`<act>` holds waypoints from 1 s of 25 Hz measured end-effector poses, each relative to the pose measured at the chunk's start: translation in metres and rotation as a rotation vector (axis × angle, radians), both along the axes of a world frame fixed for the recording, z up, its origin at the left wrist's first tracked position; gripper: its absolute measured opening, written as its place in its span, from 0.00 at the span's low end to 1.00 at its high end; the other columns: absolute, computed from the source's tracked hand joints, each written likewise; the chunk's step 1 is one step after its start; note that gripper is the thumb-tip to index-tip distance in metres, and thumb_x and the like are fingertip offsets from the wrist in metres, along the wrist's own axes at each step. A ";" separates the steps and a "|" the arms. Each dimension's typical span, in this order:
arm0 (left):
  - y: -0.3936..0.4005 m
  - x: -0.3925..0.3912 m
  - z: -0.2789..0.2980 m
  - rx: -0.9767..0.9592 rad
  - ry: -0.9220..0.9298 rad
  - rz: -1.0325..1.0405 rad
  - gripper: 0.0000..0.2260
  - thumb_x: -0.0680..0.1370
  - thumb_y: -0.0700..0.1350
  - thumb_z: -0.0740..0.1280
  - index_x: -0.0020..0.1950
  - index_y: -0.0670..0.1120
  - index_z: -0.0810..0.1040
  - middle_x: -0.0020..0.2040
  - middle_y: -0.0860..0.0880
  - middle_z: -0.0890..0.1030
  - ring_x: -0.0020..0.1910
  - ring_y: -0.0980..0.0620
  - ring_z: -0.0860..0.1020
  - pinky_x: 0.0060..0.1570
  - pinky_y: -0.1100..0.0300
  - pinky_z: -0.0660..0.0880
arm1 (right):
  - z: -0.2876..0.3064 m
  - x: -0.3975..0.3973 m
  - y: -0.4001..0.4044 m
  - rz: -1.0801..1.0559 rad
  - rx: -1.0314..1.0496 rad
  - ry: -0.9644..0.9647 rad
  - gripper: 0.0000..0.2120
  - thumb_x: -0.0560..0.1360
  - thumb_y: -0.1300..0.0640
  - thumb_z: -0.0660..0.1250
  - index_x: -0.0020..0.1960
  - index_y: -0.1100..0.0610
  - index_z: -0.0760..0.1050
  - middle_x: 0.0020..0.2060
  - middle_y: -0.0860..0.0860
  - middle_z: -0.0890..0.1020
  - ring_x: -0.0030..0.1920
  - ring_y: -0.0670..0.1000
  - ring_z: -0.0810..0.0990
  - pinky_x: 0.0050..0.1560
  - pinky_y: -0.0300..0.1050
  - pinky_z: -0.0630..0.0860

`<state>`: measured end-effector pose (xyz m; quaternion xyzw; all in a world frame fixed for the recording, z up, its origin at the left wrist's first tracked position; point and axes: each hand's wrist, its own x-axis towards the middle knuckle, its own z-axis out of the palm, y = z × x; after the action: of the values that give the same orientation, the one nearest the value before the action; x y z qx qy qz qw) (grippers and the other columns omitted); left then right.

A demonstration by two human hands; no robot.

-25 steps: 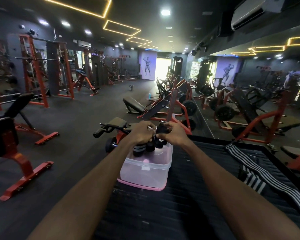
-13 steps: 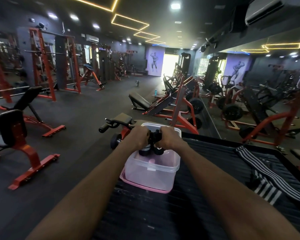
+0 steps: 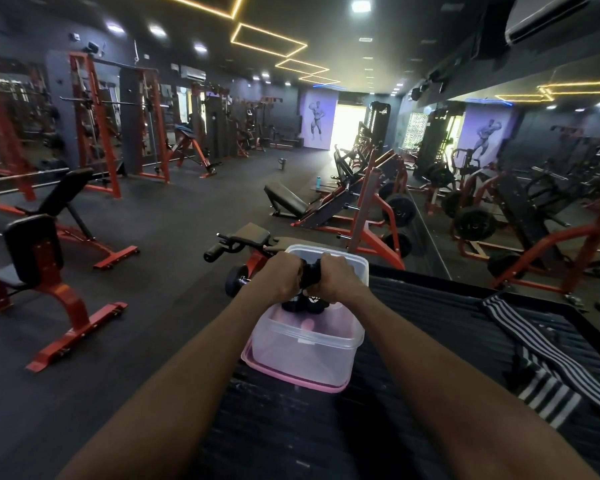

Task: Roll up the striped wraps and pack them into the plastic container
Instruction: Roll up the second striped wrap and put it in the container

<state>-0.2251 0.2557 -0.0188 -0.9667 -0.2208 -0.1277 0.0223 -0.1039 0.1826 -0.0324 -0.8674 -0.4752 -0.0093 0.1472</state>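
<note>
Rolled wraps (image 3: 310, 271) lowered into plastic container (image 3: 302, 348), left grip (image 3: 280, 277) and right grip (image 3: 336, 277) clamped on them

I see a red-framed bench (image 3: 39, 268) at left, a plate-loaded leg press (image 3: 343, 206) ahead, and a wall poster (image 3: 317, 119).

Red-framed power racks (image 3: 94, 123), padded benches (image 3: 35, 258) and a plate-loaded leg press (image 3: 343, 199) are filling a commercial gym under glowing ceiling light strips (image 3: 267, 39). Bodybuilder posters (image 3: 317, 119) are hanging at the far end, apparently repeated in a wall mirror (image 3: 520, 188).
</note>
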 end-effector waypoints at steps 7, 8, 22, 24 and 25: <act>0.002 0.002 0.000 -0.010 -0.035 -0.016 0.09 0.77 0.38 0.64 0.48 0.34 0.81 0.50 0.36 0.83 0.50 0.37 0.79 0.41 0.57 0.63 | 0.018 -0.001 -0.010 0.018 -0.032 0.155 0.27 0.66 0.53 0.80 0.58 0.58 0.71 0.52 0.58 0.82 0.44 0.58 0.85 0.44 0.55 0.84; 0.003 0.002 -0.001 -0.017 -0.045 -0.017 0.09 0.76 0.38 0.64 0.47 0.34 0.80 0.50 0.36 0.83 0.49 0.36 0.79 0.41 0.57 0.64 | 0.019 -0.002 -0.012 0.021 -0.034 0.151 0.26 0.66 0.54 0.80 0.57 0.59 0.71 0.51 0.58 0.82 0.43 0.58 0.85 0.42 0.54 0.84; -0.013 0.028 0.019 -0.123 -0.317 -0.077 0.11 0.74 0.41 0.62 0.41 0.39 0.83 0.44 0.38 0.84 0.45 0.38 0.81 0.44 0.50 0.76 | 0.038 0.023 -0.045 -0.135 0.330 0.103 0.09 0.69 0.48 0.66 0.37 0.53 0.76 0.39 0.52 0.82 0.43 0.56 0.82 0.46 0.54 0.81; -0.031 0.039 0.027 -0.161 -0.358 -0.115 0.11 0.74 0.41 0.62 0.43 0.40 0.84 0.44 0.40 0.85 0.46 0.39 0.82 0.47 0.50 0.77 | 0.042 0.031 -0.068 -0.178 0.407 0.135 0.07 0.70 0.53 0.67 0.35 0.54 0.78 0.36 0.52 0.82 0.39 0.54 0.82 0.41 0.48 0.79; -0.043 0.045 0.030 -0.171 -0.374 -0.132 0.11 0.75 0.41 0.63 0.43 0.40 0.84 0.45 0.40 0.85 0.46 0.39 0.82 0.46 0.52 0.76 | 0.042 0.034 -0.079 -0.193 0.435 0.155 0.07 0.72 0.57 0.67 0.36 0.56 0.80 0.35 0.53 0.83 0.38 0.53 0.82 0.38 0.45 0.76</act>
<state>-0.1802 0.2129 0.0111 -0.9368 -0.1674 -0.2869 -0.1098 -0.0695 0.1032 0.0098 -0.8549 -0.3643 -0.0588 0.3647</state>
